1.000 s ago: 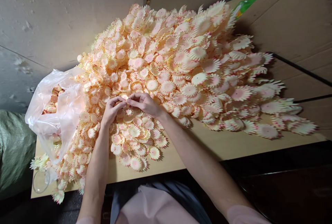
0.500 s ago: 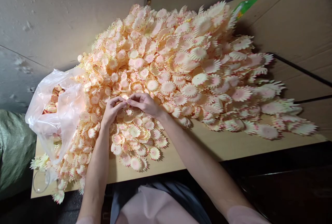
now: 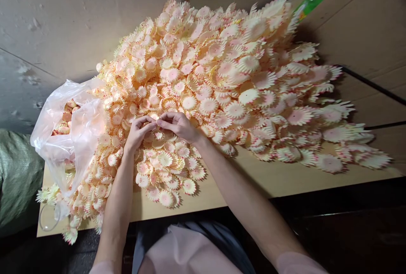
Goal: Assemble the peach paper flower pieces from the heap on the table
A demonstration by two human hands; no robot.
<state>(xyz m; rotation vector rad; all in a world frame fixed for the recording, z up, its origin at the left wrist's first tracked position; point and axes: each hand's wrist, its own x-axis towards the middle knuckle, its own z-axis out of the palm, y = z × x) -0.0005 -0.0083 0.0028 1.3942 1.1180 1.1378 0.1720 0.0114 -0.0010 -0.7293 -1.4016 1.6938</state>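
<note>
A big heap of cream and pink artificial flower heads (image 3: 222, 75) covers a light wooden table (image 3: 285, 179). My left hand (image 3: 138, 132) and my right hand (image 3: 177, 125) meet at the near side of the heap, fingertips pinched together over one small flower piece (image 3: 155, 122). Both hands are closed in a pinch. What exactly sits between the fingers is mostly hidden. Loose flower heads (image 3: 168, 172) lie flat just below my hands.
A clear plastic bag (image 3: 68, 130) with more flower heads lies open at the left end of the table. A green sack (image 3: 15, 181) sits further left. Cardboard panels (image 3: 364, 33) and a grey wall (image 3: 79, 16) stand behind the heap.
The hands keep the same pinch in the same spot. Only the view has shifted slightly.
</note>
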